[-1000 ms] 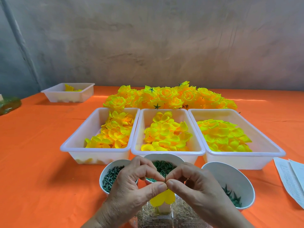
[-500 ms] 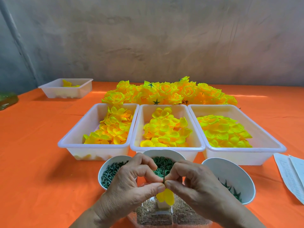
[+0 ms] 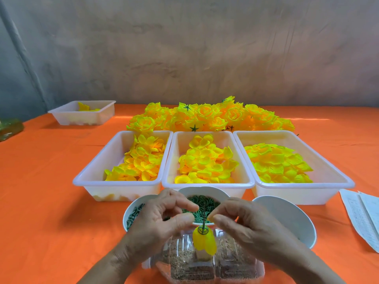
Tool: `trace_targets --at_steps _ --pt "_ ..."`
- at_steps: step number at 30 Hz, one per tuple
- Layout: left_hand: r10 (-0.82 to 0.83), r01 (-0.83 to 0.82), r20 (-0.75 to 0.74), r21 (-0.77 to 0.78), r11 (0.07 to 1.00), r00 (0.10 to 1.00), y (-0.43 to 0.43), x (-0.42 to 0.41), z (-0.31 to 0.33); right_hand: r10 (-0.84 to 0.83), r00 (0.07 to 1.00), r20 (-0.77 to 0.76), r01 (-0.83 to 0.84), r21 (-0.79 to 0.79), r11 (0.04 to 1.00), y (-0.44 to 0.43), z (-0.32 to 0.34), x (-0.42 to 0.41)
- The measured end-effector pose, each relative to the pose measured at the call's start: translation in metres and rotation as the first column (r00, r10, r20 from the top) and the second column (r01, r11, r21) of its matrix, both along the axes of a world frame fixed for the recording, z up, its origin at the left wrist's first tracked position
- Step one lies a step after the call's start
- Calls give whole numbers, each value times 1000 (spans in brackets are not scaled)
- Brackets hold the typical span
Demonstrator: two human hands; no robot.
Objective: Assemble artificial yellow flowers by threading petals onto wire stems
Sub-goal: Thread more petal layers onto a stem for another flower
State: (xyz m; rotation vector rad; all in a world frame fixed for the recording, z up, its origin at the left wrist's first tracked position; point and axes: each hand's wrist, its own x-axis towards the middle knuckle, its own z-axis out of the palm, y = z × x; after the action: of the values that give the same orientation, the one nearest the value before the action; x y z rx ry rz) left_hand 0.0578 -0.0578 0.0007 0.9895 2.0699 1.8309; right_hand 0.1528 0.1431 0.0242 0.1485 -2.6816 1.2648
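Yellow fabric petals (image 3: 205,165) fill three white plastic trays (image 3: 207,183) on the orange tabletop (image 3: 41,191). Left hand (image 3: 162,220) curls loosely and holds nothing. Right hand (image 3: 248,224) has its fingertips just beside the thin green wire stem (image 3: 204,219), which stands between the hands. I cannot tell if they touch.

Printed papers (image 3: 363,218) right, green object (image 3: 9,129) far left, orange tablecloth (image 3: 41,201), grey wall (image 3: 184,48)
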Motion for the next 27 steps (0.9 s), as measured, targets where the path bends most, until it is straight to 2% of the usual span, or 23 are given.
trace_targets --at_steps 2,5,8,10,16,18,20,22,23,25,27 --pt "81 -81 -39 1 997 996 -2 -1 1 -68 997 -33 66 -54 996 8 -5 3" --pt "102 -131 -286 -83 988 953 1 9 0 -37 999 -8 36 -149 988 9 -7 7" --pt "85 -159 -468 -121 980 880 13 20 -4 38 998 -43 -43 -108 993 5 -10 7" --pt "106 -177 -510 -92 980 853 19 20 -6 55 996 -72 -61 -96 993 3 -9 5" --pt "120 -164 -399 -80 983 909 23 19 -17 58 998 -23 -61 -148 987 6 -4 -1" --pt "63 -120 -369 -134 984 927 21 15 -15 31 999 -13 -32 -148 988 10 1 -3" --pt "-21 -17 -261 -146 989 965 18 7 -9 -10 1000 -8 9 -126 992 16 6 -8" --pt "-27 29 -68 28 999 997 18 -5 1 -75 997 -22 73 -86 994 24 11 -17" --pt "11 -10 -7 130 992 1000 19 -12 7 -115 993 -25 113 -68 991 28 14 -23" --pt "124 -120 -4 220 968 992 26 -28 15 -217 975 -44 218 13 976 39 17 -38" --pt "179 -172 -18 201 964 984 34 -43 20 -321 944 -81 329 131 935 53 20 -58"
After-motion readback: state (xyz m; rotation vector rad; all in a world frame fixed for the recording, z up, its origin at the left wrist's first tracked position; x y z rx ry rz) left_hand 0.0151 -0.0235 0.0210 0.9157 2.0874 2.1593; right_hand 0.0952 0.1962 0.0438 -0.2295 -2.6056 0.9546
